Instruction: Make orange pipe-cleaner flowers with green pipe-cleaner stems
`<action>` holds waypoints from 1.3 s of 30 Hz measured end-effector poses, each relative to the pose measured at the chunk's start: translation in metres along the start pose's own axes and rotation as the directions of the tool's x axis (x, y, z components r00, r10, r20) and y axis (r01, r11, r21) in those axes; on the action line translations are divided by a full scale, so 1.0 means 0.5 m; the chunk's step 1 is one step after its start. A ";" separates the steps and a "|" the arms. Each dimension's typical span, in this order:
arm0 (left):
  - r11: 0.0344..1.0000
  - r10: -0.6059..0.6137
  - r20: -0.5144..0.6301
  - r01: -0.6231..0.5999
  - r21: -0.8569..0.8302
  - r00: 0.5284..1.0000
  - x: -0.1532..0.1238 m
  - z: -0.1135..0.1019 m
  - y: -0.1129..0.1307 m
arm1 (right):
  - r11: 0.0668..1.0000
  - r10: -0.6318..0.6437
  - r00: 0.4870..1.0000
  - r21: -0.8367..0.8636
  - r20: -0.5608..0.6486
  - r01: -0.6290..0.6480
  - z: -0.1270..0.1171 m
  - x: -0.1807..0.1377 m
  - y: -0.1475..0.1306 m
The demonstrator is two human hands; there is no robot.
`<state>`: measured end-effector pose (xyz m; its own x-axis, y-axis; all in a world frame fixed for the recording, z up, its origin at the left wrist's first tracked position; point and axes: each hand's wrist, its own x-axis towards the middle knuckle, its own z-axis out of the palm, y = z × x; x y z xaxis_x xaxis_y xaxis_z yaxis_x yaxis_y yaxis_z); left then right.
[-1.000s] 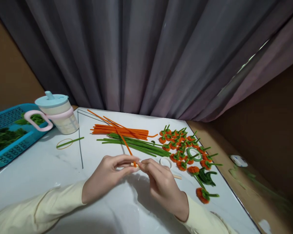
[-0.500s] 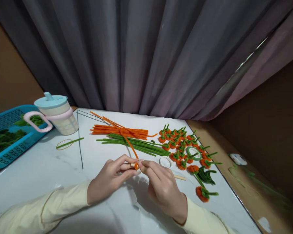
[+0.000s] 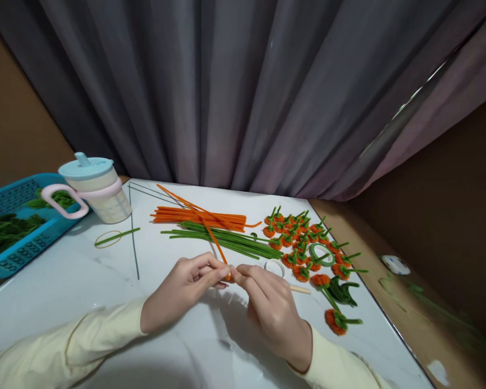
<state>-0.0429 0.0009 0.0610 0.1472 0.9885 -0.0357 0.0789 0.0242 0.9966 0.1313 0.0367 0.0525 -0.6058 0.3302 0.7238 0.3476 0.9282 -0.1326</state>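
My left hand (image 3: pixel 194 286) pinches an orange pipe cleaner (image 3: pixel 215 242) between thumb and forefinger near its lower end. That pipe cleaner slants up and left across the bundles behind. Touching the left fingertips, my right hand (image 3: pixel 267 308) is closed around a thin wooden stick (image 3: pixel 299 290), whose pale end pokes out on the right. A small orange bit shows between the two sets of fingertips; the stick's other end is hidden there. Beyond the hands lie a bundle of orange pipe cleaners (image 3: pixel 178 215) and a bundle of green pipe cleaners (image 3: pixel 235 243).
Several small orange pumpkins with green stems (image 3: pixel 302 273) crowd the right side, around a roll of green tape (image 3: pixel 322 255). A white ring (image 3: pixel 274 268) lies nearby. At left stand a lidded cup (image 3: pixel 109 200) and a blue basket (image 3: pixel 28 246) of greenery. Dark wires (image 3: pixel 134 248) lie on the table.
My left thumb and fingers have closed over the orange loop and stick tip that showed between the hands. The long orange tail has swung slightly right.
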 end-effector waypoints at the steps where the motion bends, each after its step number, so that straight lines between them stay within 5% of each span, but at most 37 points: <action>1: 0.999 -0.007 -0.012 0.006 -0.032 1.000 0.000 0.001 0.001 | 1.000 -0.010 1.000 -0.024 -0.011 0.010 -0.002 0.003 -0.002; 13: 0.991 0.134 -0.254 -0.136 0.010 0.958 0.031 0.023 0.036 | 0.963 -0.088 0.993 -0.263 -0.078 0.064 -0.030 0.030 0.013; 18: 0.982 0.155 -0.310 -0.181 -0.056 0.938 0.060 0.025 0.062 | 0.932 -0.269 0.941 -0.304 -0.207 0.200 -0.045 0.030 0.003; 20: 0.976 0.154 -0.301 -0.193 -0.104 0.941 0.065 0.026 0.071 | 0.979 -0.155 0.948 -0.169 -0.277 0.111 -0.037 0.027 -0.006; 23: 0.966 0.168 -0.308 -0.219 -0.138 0.936 0.066 0.025 0.078 | 0.958 0.261 0.933 0.186 -0.246 -0.218 -0.017 0.033 -0.010; 25: 0.967 0.185 -0.339 -0.232 -0.104 0.922 0.064 0.024 0.079 | 0.811 0.470 0.880 0.430 -0.076 -0.396 -0.006 0.043 -0.005; 28: 0.965 0.251 -0.388 -0.261 0.028 0.887 0.060 0.024 0.077 | 0.503 0.537 0.813 0.688 0.224 -0.522 0.002 0.060 0.004; 31: 0.902 0.424 -0.409 -0.340 0.265 0.808 0.060 0.020 0.066 | 0.336 0.529 0.762 0.733 0.373 -0.592 -0.001 0.069 0.005; 34: 0.676 0.700 -0.317 -0.450 0.584 0.640 0.067 0.009 0.051 | 0.340 0.528 0.734 0.685 0.428 -0.644 -0.013 0.071 0.000; 37: 0.348 0.893 -0.092 -0.547 0.761 0.441 0.080 -0.006 0.037 | 0.512 0.506 0.772 0.587 0.384 -0.627 -0.028 0.069 -0.003; 39: 0.171 0.927 0.065 -0.571 0.803 0.369 0.085 -0.013 0.031 | 0.718 0.444 0.844 0.444 0.300 -0.536 -0.038 0.067 -0.003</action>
<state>-0.0420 0.0442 0.0757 0.1914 0.3778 0.9059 0.7211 -0.6803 0.1314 0.1243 0.0433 0.0897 -0.5720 0.7423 0.3489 0.2564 0.5659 -0.7836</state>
